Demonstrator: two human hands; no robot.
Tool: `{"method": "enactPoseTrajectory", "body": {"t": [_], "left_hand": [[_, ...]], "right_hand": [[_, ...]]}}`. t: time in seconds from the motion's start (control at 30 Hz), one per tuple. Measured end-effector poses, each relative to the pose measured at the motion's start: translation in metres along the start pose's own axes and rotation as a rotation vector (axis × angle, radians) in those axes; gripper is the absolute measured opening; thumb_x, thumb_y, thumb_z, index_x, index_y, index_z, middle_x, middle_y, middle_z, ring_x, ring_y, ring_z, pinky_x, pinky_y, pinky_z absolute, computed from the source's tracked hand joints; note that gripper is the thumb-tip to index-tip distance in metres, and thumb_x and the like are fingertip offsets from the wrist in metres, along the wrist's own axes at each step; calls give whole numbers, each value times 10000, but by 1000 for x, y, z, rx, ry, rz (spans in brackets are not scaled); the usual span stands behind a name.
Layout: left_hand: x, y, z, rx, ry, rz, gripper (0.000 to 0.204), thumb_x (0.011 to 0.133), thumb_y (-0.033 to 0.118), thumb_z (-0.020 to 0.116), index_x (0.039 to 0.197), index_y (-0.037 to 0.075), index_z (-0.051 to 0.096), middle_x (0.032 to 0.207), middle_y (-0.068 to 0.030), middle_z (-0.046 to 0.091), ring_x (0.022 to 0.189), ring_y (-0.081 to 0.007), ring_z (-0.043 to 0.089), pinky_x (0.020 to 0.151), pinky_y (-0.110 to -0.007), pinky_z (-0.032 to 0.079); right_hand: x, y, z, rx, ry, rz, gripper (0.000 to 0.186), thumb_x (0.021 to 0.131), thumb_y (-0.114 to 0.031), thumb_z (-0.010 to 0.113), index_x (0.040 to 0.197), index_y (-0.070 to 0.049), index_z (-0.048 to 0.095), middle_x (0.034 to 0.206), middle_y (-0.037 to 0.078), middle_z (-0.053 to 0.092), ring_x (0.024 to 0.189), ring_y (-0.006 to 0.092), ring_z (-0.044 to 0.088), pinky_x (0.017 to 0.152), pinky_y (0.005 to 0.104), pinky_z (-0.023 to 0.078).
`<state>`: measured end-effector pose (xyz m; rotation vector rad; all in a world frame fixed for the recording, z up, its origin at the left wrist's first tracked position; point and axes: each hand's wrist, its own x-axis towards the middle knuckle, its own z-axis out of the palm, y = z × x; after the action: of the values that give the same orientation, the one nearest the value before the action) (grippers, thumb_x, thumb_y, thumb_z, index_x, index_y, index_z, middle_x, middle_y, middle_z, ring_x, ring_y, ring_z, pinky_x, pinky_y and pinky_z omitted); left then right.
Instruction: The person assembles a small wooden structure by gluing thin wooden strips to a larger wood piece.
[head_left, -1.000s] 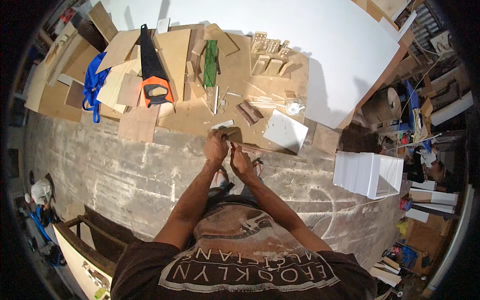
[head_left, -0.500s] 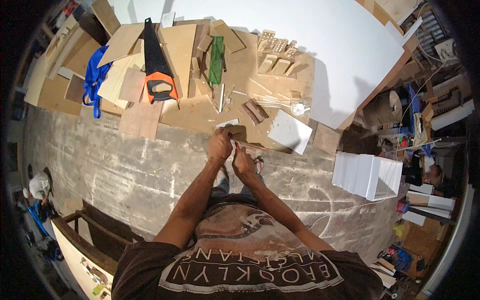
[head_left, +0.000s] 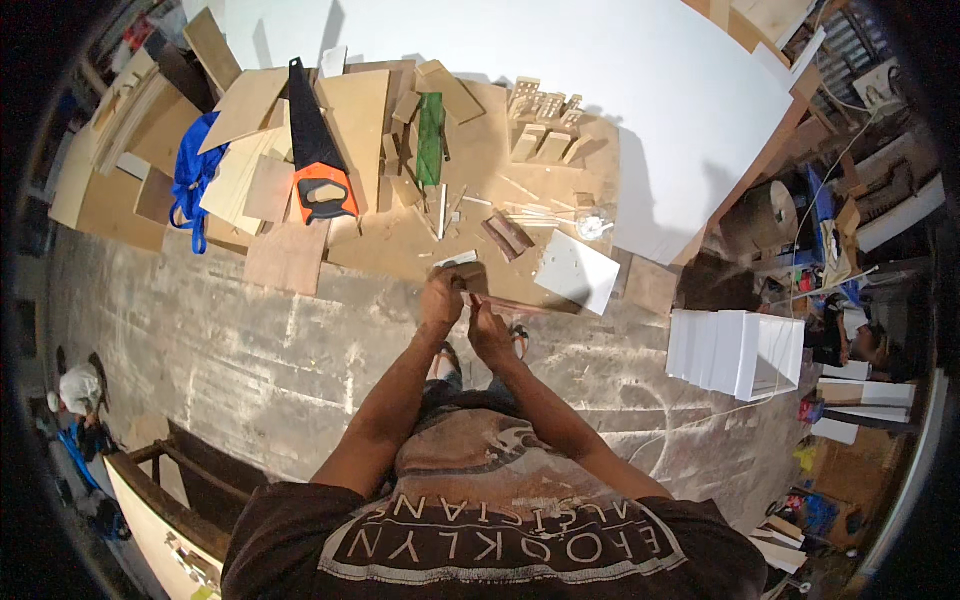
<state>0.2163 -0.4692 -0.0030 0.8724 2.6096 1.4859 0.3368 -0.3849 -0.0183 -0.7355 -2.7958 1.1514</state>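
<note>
A thin wooden strip sits pinched between both hands, jutting rightward past the fingers. It looks light, stiff and likely to snap if bent, so hold it near the held end. The left hand and right hand close narrowly on it. Beyond the fingers lie a white panel and an orange-handled handsaw.

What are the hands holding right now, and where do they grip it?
A thin wooden strip. Both the left hand and the right hand pinch it near its left end; the rest sticks out to the right.
</note>
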Motion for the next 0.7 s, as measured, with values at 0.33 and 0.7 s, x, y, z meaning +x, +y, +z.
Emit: {"method": "enactPoseTrajectory", "body": {"t": [0.33,0.7], "left_hand": [[-12,-20,-12,-11,142,-49,175,851,17,580,1015,-13,634,925,-219,644,839,-339,659,747,-395,523],[-8,33,-28,-992,213,-844,85,908,99,666,975,53,691,854,-8,642,772,-135,606,705,-308,512]], "right_hand": [[11,18,-43,7,33,-75,407,1006,-287,438,1223,45,530,887,285,656,872,524,610,820,564,468],[84,79,-156,-532,174,23,402,950,-271,575,1274,-40,519,1220,193,567,1083,393,586,888,565,455]]}}
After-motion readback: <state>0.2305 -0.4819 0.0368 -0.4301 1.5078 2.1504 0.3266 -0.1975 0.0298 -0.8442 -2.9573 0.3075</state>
